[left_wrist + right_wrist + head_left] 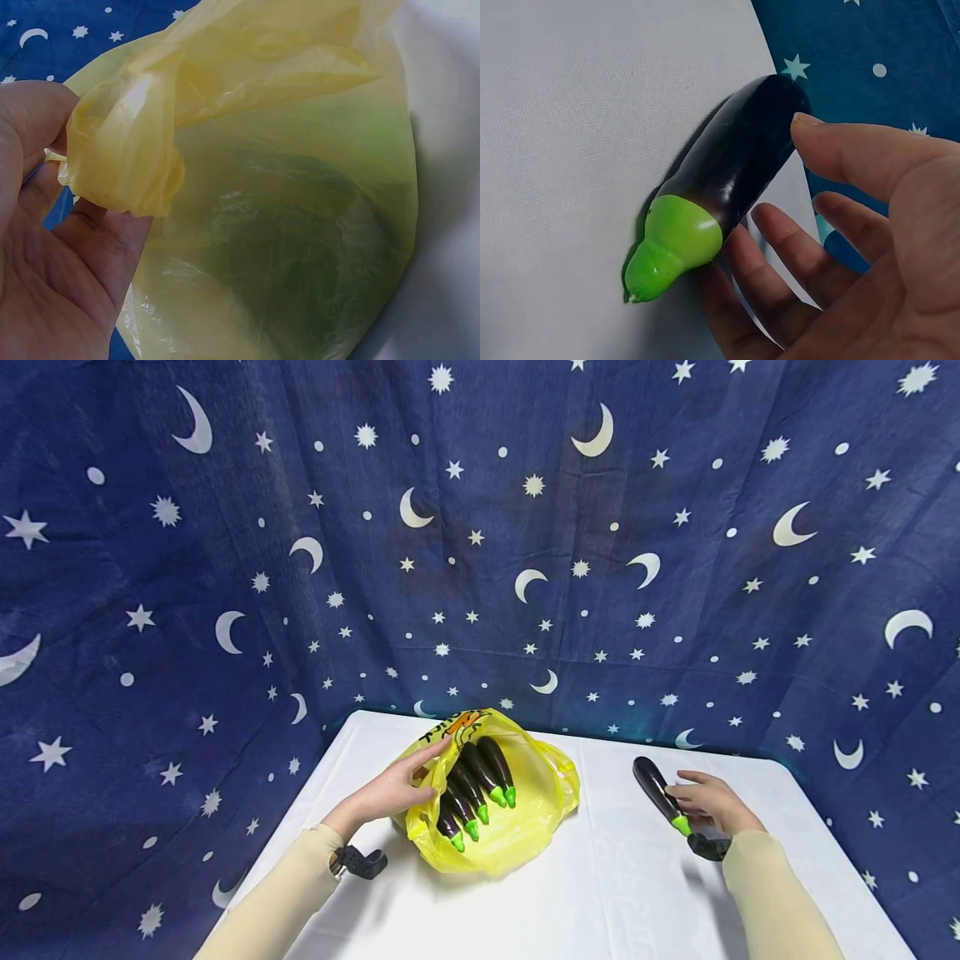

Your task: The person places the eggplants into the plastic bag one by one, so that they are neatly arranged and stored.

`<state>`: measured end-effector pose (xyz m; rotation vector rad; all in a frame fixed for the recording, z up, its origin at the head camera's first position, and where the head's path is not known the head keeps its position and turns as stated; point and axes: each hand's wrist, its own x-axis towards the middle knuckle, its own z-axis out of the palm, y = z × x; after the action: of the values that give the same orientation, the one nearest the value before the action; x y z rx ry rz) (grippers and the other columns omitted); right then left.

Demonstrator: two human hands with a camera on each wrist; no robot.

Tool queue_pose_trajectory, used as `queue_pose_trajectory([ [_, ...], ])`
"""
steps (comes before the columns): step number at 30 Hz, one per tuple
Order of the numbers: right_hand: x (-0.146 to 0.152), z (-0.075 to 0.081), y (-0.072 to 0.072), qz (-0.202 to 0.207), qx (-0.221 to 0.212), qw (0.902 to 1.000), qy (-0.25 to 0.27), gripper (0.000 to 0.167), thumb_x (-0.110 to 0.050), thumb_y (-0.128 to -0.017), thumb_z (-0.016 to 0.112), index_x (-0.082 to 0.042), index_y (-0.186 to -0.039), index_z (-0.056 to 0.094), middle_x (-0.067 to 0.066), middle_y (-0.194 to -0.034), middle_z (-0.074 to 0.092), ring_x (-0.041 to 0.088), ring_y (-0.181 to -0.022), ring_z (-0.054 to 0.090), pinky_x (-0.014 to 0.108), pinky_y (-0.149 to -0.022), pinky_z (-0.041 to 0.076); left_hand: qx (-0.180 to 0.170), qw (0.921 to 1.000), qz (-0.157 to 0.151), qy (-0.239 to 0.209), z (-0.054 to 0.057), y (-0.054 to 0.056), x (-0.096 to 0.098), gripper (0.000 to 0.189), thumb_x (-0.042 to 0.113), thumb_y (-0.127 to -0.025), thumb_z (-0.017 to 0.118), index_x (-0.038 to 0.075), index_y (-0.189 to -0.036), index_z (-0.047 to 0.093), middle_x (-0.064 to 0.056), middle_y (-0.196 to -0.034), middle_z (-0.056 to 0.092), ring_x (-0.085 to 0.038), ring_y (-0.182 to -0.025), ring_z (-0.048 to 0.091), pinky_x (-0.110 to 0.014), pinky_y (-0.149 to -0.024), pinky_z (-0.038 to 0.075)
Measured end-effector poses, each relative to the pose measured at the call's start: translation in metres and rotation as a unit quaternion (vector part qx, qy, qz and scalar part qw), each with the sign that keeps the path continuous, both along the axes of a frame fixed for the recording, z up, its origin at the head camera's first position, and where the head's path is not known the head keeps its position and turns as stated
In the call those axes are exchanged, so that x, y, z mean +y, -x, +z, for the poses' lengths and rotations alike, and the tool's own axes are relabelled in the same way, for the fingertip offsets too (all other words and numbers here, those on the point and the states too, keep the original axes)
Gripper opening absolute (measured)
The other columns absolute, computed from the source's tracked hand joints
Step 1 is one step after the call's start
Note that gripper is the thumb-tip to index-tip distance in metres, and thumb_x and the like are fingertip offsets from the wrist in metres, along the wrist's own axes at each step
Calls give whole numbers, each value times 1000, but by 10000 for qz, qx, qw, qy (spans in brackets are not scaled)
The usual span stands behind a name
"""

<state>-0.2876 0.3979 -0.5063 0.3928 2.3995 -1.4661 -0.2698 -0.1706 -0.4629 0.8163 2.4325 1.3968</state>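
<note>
My left hand (392,787) pinches the rim of a yellow plastic bag (517,853) that lies with its mouth towards me. In the left wrist view, thumb and fingers hold a bunched fold of the bag (124,150). Several dark eggplants (491,764) with bright green stem ends lie side by side inside it. On the right, a single eggplant (654,783) rests on the white cloth. Beside it is my right hand (708,802), its thumb tip at the dark skin and its fingers loosely spread along the near side, as the right wrist view shows.
White cloth covers the table (600,877). A dark blue curtain (480,543) with moons and stars hangs behind and at both sides. Black wrist devices sit on the left wrist (360,862) and the right wrist (707,847).
</note>
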Motion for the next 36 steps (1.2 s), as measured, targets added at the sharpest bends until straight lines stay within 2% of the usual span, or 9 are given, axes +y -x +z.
queue_pose_trajectory([
  [4, -1, -1, 2, 39, -20, 10000, 38, 83, -25, -98, 69, 6, -159, 21, 33, -140, 51, 32, -108, 66, 45, -80, 57, 5, 10000, -7, -7, 0, 0, 1, 85, 6, -91, 65, 27, -164, 26, 4, -168, 24, -25, -134, 48, -47, -111, 40],
  [6, -1, -2, 4, 37, -36, 10000, 67, 83, -24, -97, 69, 4, -159, 23, 28, -130, 60, 27, -101, 68, 44, -78, 57, 42, 10000, -15, -17, 0, 0, 1, 85, 5, -91, 65, 26, -164, 27, 4, -168, 24, -26, -132, 50, -48, -110, 40],
  [9, -1, -2, 5, 105, -46, 9999, 95, 82, -22, -97, 69, 4, -159, 23, 22, -121, 65, 24, -96, 68, 43, -77, 56, 50, 10000, -16, -31, -1, 1, 1, 85, 5, -91, 65, 26, -164, 27, 4, -168, 24, -27, -132, 50, -48, -110, 40],
  [20, -4, -3, 5, 189, -49, 9996, 199, 79, -16, -97, 68, 3, -159, 23, 26, -124, 59, 23, -93, 65, 41, -76, 57, 29, 9999, 43, 87, 0, 0, 2, 86, 7, -91, 66, 29, -164, 26, 4, -167, 26, -23, -123, 56, -45, -106, 44],
  [25, -5, -2, 4, 203, -81, 9996, 193, 79, -15, -97, 68, 2, -160, 23, 30, -131, 54, 25, -97, 64, 43, -77, 57, 14, 9999, 64, 113, 1, -1, 3, 86, 8, -91, 66, 30, -164, 26, 6, -167, 26, -22, -124, 55, -43, -106, 44],
  [33, -8, -1, 4, 90, -166, 9998, 105, 78, -16, -97, 69, 0, -159, 26, 28, -129, 55, 30, -101, 61, 44, -78, 56, -21, 10000, 50, -32, 0, -1, 2, 85, 6, -91, 66, 27, -164, 27, 0, -166, 28, -26, -126, 55, -44, -107, 44],
  [36, -8, -2, 5, 96, -174, 9998, 90, 77, -15, -97, 68, 0, -159, 26, 29, -129, 54, 30, -101, 61, 43, -78, 56, 10, 10000, 97, 22, 0, -1, 2, 85, 7, -91, 66, 28, -164, 27, 3, -166, 28, -25, -129, 53, -44, -108, 43],
])
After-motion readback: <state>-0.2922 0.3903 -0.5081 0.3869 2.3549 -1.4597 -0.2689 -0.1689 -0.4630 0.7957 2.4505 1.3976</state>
